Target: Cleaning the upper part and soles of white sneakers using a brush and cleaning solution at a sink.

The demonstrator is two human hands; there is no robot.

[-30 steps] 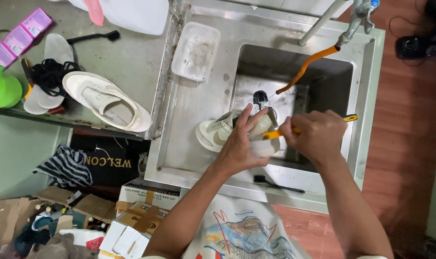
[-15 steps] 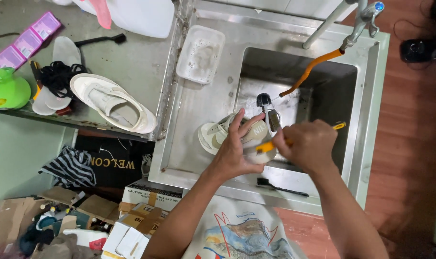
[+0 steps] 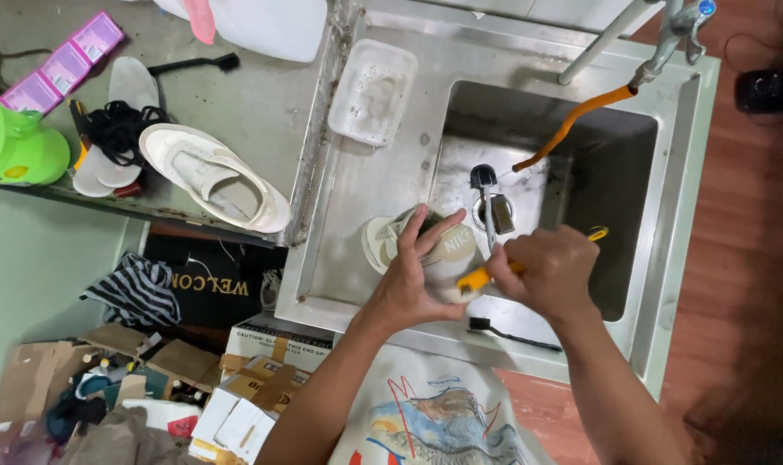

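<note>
My left hand (image 3: pixel 413 275) grips a cream sneaker (image 3: pixel 383 243) over the draining board of a steel sink (image 3: pixel 357 181). The shoe lies on its side with the toe to the left. My right hand (image 3: pixel 551 271) holds a yellow-handled brush (image 3: pixel 475 277) whose head presses on the shoe's heel end; the handle tip sticks out past my knuckles. An orange hose (image 3: pixel 572 125) hangs from the tap into the basin.
A black brush (image 3: pixel 482 325) lies on the sink's front rim, another black brush (image 3: pixel 484 179) stands in the basin. A white soapy tub (image 3: pixel 372 90) sits at the back. A second sneaker (image 3: pixel 215 176), insoles, laces and a green jug (image 3: pixel 17 142) rest on the left counter. Cardboard boxes clutter the floor.
Both hands and the shoe have shifted down and slightly left toward the sink's front rim. The brush head has moved lower along the shoe's heel.
</note>
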